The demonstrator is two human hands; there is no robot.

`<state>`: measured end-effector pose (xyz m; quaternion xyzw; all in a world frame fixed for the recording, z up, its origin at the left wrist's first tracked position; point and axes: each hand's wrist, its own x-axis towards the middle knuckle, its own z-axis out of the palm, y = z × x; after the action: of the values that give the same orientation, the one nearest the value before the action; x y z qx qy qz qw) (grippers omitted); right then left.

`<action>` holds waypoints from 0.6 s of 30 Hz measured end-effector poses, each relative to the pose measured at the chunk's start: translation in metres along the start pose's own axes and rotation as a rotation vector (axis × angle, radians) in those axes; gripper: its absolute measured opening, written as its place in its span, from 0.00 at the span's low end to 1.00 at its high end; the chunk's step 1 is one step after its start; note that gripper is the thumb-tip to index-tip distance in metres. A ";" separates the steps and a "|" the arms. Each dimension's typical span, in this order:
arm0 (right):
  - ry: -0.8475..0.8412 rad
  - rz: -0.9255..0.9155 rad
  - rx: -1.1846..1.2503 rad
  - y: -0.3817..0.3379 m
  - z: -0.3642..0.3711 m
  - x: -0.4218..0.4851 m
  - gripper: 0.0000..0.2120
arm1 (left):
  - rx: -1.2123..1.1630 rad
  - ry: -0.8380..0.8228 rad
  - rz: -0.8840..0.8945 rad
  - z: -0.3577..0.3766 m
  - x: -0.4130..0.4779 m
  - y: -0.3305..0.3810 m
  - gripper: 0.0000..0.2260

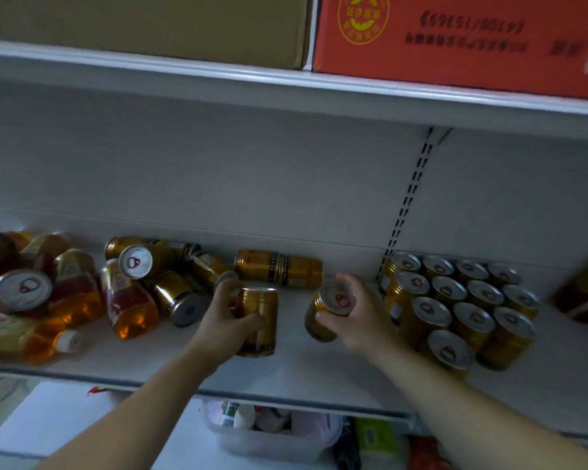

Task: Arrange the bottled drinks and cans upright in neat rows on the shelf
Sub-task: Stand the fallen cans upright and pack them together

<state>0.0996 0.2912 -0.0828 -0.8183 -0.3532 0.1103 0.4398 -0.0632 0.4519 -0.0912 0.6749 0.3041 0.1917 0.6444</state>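
Two gold drink cans are being held at the middle of a grey metal shelf. The left hand curls its fingers and thumb round the side of the upright can, which stands on the shelf near the front edge. Just to the right, the right hand grips the tilted can by its upper rim and side, with its silver pull-tab top leaning toward the camera. Whether its base touches the shelf cannot be told.

Close beside the right hand, a block of standing cans fills the right part of the shelf in tidy rows, tops up. Behind the two hands, a lying can rests on its side along the back wall. Left of it is a heap of fallen cans, lying at mixed angles, some end-on. At the far left, bottles of amber drink with red labels lie jumbled on their sides. A blurred amber and red shape shows at the right edge.

A slotted upright strip runs up the back wall. The upper shelf holds a brown cardboard box and a red carton. Below, a clear plastic bin holds assorted items.
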 end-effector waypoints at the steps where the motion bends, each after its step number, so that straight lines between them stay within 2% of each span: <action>1: 0.030 0.002 0.024 -0.003 -0.006 -0.003 0.33 | 0.000 0.018 0.055 0.007 -0.001 0.005 0.26; 4: 0.157 -0.041 0.098 -0.010 -0.028 -0.013 0.32 | 0.086 0.053 0.198 0.034 -0.004 0.022 0.27; 8: 0.350 -0.097 0.206 -0.015 -0.069 -0.027 0.31 | 0.111 0.061 0.339 0.071 -0.011 0.048 0.39; 10: 0.448 -0.124 0.271 -0.013 -0.093 -0.032 0.30 | 0.218 0.014 0.395 0.091 -0.016 0.066 0.44; 13: 0.527 -0.145 0.300 0.002 -0.137 -0.039 0.27 | 0.399 -0.042 0.468 0.130 -0.025 0.090 0.38; 16: 0.552 -0.120 0.291 0.031 -0.185 -0.047 0.27 | 0.455 -0.142 0.523 0.182 -0.038 0.102 0.32; 18: 0.529 -0.097 0.266 0.056 -0.214 -0.053 0.27 | 0.467 -0.176 0.520 0.221 -0.046 0.105 0.32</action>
<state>0.1935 0.0976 -0.0085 -0.7360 -0.2475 -0.0828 0.6247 0.0634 0.2572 -0.0027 0.8727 0.1012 0.2158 0.4261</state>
